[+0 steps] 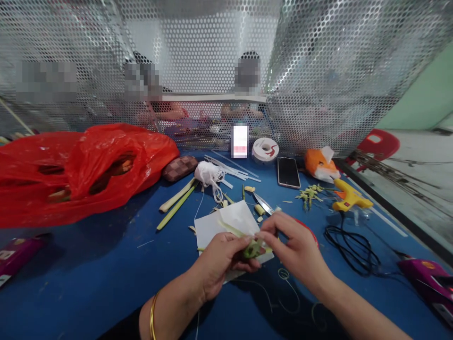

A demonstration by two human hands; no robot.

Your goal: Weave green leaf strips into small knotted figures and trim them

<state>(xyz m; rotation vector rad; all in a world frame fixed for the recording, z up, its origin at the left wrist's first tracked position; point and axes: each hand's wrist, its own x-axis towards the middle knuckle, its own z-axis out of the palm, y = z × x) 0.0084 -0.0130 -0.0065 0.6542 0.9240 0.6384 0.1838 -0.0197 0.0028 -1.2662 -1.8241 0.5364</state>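
My left hand [224,252] is closed around a small green piece that looks folded or woven from leaf strips [252,249]. At its upper right side, the thumb and fingertips of my right hand [295,241] are pinched together; whatever they grip is too small to make out. Both hands are over a white sheet of paper [208,229] on the blue table [116,274]. Just beyond my right hand lie scissors [264,203], their red handle partly hidden behind it. Cut pale-green stalk pieces [259,209] are scattered nearby.
Left: red plastic bag [141,146], checkered pouch [180,168], two long stalks [176,208]. Behind the paper: white string [210,177], pale strips [233,168], ribbon roll [265,150], phone [288,172]. Right: yellow glue gun [348,196] with black cord [350,250]. People sit behind perforated sheeting [212,42].
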